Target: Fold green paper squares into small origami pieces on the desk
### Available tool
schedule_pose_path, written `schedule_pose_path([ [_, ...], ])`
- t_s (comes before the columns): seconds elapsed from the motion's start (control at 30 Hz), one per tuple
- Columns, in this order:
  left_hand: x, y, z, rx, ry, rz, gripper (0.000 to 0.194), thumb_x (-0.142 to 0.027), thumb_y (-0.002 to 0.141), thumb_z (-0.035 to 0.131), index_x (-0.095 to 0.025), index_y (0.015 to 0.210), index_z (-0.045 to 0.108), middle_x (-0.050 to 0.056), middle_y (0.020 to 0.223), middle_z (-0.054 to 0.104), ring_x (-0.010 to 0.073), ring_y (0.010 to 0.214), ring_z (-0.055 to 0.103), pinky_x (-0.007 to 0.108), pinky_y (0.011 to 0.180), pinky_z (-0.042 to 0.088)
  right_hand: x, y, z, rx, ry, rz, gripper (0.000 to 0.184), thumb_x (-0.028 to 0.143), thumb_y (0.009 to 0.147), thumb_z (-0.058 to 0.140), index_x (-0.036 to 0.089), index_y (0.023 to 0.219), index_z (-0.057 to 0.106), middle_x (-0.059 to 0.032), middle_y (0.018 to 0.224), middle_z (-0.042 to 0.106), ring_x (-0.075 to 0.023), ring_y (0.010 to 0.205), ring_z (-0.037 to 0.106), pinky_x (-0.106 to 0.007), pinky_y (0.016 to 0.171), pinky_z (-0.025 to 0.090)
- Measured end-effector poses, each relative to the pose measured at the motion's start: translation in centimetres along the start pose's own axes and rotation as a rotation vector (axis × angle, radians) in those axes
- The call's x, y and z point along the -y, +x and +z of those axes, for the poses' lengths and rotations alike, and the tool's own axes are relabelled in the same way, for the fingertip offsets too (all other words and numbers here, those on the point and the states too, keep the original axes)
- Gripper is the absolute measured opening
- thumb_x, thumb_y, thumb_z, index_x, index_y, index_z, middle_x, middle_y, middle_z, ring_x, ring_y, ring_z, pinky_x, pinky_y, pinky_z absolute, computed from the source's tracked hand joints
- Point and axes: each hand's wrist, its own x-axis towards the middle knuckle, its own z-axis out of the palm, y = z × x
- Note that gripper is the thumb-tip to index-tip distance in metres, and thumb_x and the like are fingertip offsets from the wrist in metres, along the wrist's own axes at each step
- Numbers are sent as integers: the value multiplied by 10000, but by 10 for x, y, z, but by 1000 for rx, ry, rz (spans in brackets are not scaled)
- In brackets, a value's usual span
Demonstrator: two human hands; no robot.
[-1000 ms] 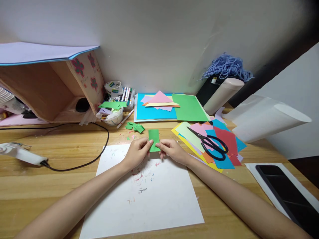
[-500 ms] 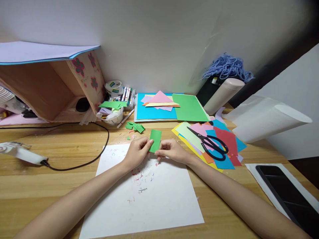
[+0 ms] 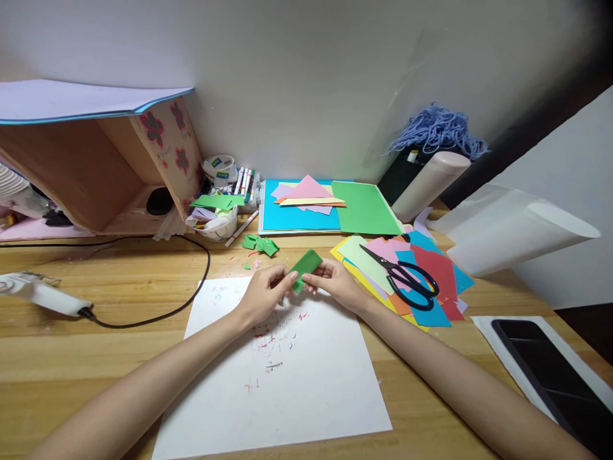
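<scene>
The green paper strip point(image 3: 305, 264) stood nearly upright between the two hands a second ago; now it is tipped over to the right and lies slanted. The right hand point(image 3: 335, 283) has shifted slightly up and back, its fingers now pinching the strip's lower edge.

White sheet point(image 3: 287, 383) lies open; scissors point(image 3: 405, 276) and paper pile point(image 3: 431, 268) crowd the right.

Your arms are bare from the bottom edge of the view up to the wrists, with no sleeve showing. Your left hand point(image 3: 262, 295) and right hand point(image 3: 335, 285) are ungloved, and you wear no ring, watch or bracelet.
</scene>
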Motion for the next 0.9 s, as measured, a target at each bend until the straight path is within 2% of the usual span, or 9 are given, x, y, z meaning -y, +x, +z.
schedule_pose_path([
  [0.17, 0, -1, 2, 57, 135, 31, 348, -439, 821, 479, -137, 703, 605, -3, 563, 528, 100, 509, 449, 208, 474, 321, -4, 0, -2, 1, 5, -7, 253, 336, 676, 707, 146, 783, 577, -4, 684, 628, -95, 582, 560, -250, 590, 461],
  [0.37, 2, 0, 1, 56, 73, 30, 349, -396, 840, 441, -126, 685, 599, -8, 514, 519, 102, 488, 463, 214, 495, 350, -10, -1, -2, 59, -77, -53, 236, 354, 733, 650, 138, 812, 595, -37, 753, 647, -118, 667, 589, -266, 638, 472],
  [0.67, 4, 0, 0, 159, -100, -57, 344, -344, 813, 449, -153, 527, 440, -38, 447, 427, 78, 417, 415, 207, 463, 325, -11, 0, -4, 43, -124, -76, 256, 381, 748, 625, 142, 831, 590, -32, 710, 640, -109, 601, 561, -257, 591, 456],
  [0.77, 2, 0, -1, 172, -32, -37, 299, -327, 811, 445, -144, 580, 497, -31, 482, 452, 86, 445, 424, 208, 472, 321, -10, -1, -4, 58, -129, -70, 234, 367, 758, 617, 141, 808, 584, -24, 693, 630, -107, 601, 561, -251, 590, 454],
  [0.9, -2, -1, 0, 99, 96, 39, 286, -371, 817, 471, -139, 707, 597, -11, 570, 523, 100, 528, 442, 210, 512, 328, -9, -3, -2, 100, -123, -67, 215, 347, 759, 621, 137, 778, 580, -24, 699, 624, -113, 637, 583, -245, 603, 461],
])
